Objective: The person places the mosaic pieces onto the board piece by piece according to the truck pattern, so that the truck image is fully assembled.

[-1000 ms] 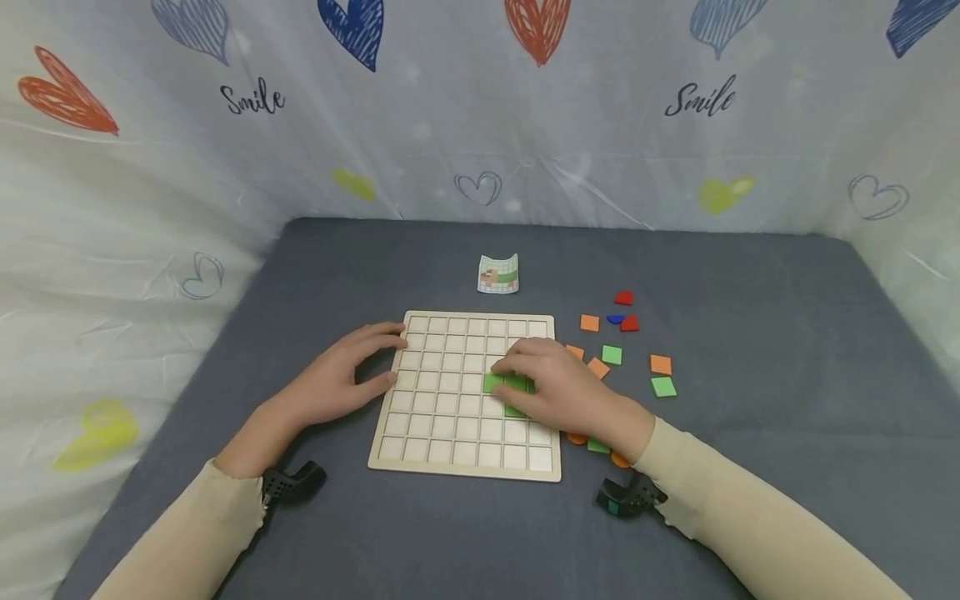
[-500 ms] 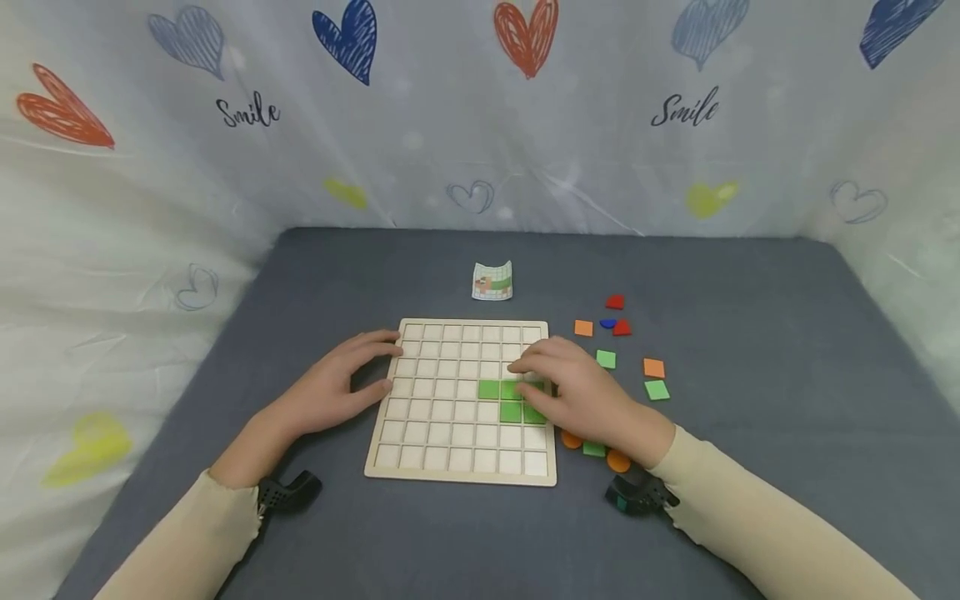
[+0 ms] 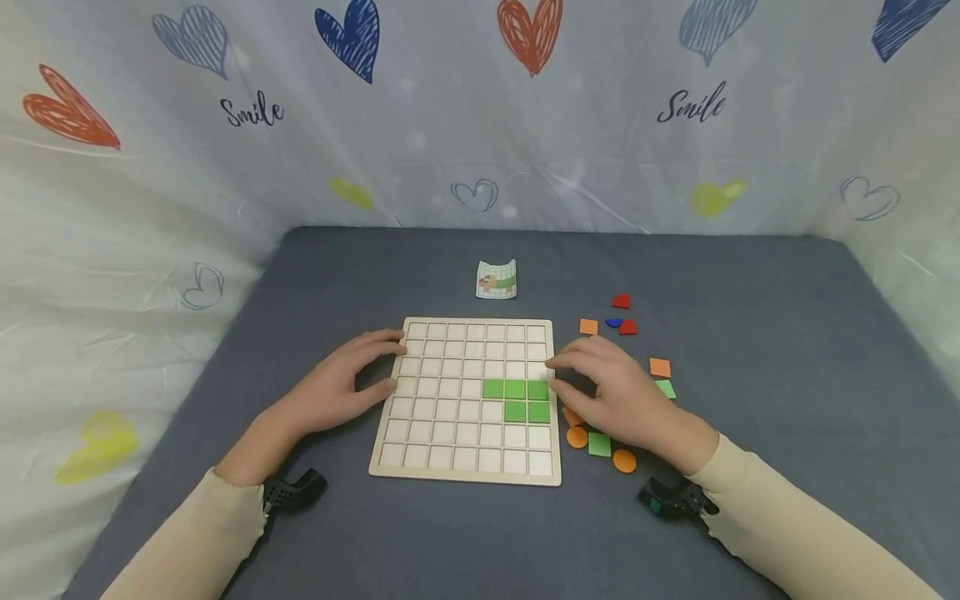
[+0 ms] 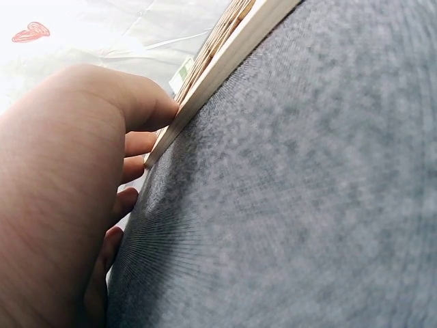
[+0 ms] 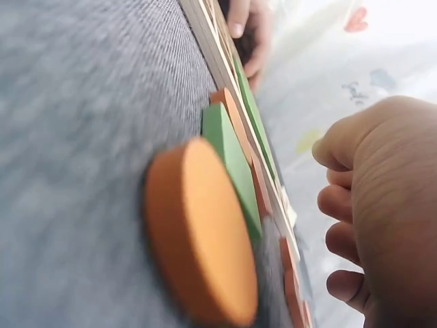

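Observation:
A pale wooden grid board (image 3: 435, 408) lies on the grey cloth in front of me. Several green square tiles (image 3: 515, 389) sit in its cells near the right side, in two rows. My left hand (image 3: 341, 383) rests its fingertips and thumb against the board's left edge; the left wrist view shows the thumb (image 4: 157, 106) right at the wooden rim. Just over the right edge, my right hand (image 3: 615, 396) hovers with loosely bent fingers and nothing between them. Under and beside it lie an orange disc (image 5: 215, 236) and a green square (image 5: 232, 164), partly hidden tiles among them.
Farther right lie an orange square (image 3: 660, 367), a green tile (image 3: 666, 389), red pieces (image 3: 621, 302) and a blue half-round (image 3: 613, 322). Behind the board stands a small curled picture card (image 3: 497, 283). A white curtain (image 3: 585, 125) with printed hearts closes off the back and sides.
My right hand has moved right from over the green tiles to the board's edge, uncovering them. My left hand has stayed at the left edge.

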A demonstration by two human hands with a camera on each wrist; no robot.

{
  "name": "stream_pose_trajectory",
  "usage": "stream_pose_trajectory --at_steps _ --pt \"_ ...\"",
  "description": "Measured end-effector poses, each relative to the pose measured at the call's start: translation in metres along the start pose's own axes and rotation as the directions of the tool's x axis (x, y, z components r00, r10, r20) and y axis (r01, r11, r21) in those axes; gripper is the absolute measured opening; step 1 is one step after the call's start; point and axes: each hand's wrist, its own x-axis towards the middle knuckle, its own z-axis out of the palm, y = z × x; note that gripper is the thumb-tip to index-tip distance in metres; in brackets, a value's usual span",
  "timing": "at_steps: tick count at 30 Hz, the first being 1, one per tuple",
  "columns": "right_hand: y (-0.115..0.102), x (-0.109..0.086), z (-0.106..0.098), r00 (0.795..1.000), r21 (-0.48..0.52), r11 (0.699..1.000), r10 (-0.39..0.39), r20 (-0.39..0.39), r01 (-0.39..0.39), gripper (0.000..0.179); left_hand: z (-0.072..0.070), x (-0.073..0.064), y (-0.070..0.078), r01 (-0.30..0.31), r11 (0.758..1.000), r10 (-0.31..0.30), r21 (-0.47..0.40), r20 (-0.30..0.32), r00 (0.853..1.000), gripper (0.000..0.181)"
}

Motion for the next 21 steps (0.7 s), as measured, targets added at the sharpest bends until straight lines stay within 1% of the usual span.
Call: stream_pose_trajectory --at_steps 6,11,16,19,21 --pt "0.006 -0.02 -0.007 0.999 -0.007 0.999 0.041 0.005 -0.041 0.026 -0.001 0.001 0.0 0.001 1.0 -0.001 0.003 0.0 1.0 0.05" --pt "0.004 -0.035 -0.009 0.998 -0.008 0.998 0.058 0.026 -0.058 0.029 -0.003 0.0 -0.001 0.003 1.0 -0.003 0.007 -0.003 1.0 0.049" --pt "0.002 -0.048 -0.014 0.997 -0.001 0.999 0.035 0.069 -0.035 0.028 -0.001 0.001 -0.001 0.001 1.0 -0.001 0.006 -0.004 1.0 0.05" --pt "0.001 -0.055 -0.016 0.998 0.003 1.0 0.011 0.067 -0.011 0.031 -0.001 0.001 -0.001 0.003 1.0 -0.003 0.007 -0.001 1.0 0.05" --pt "0.0 -0.059 -0.017 0.999 0.001 1.0 -0.01 0.051 0.01 0.033 -0.001 0.001 0.0 0.001 1.0 -0.001 0.003 0.001 1.0 0.05"
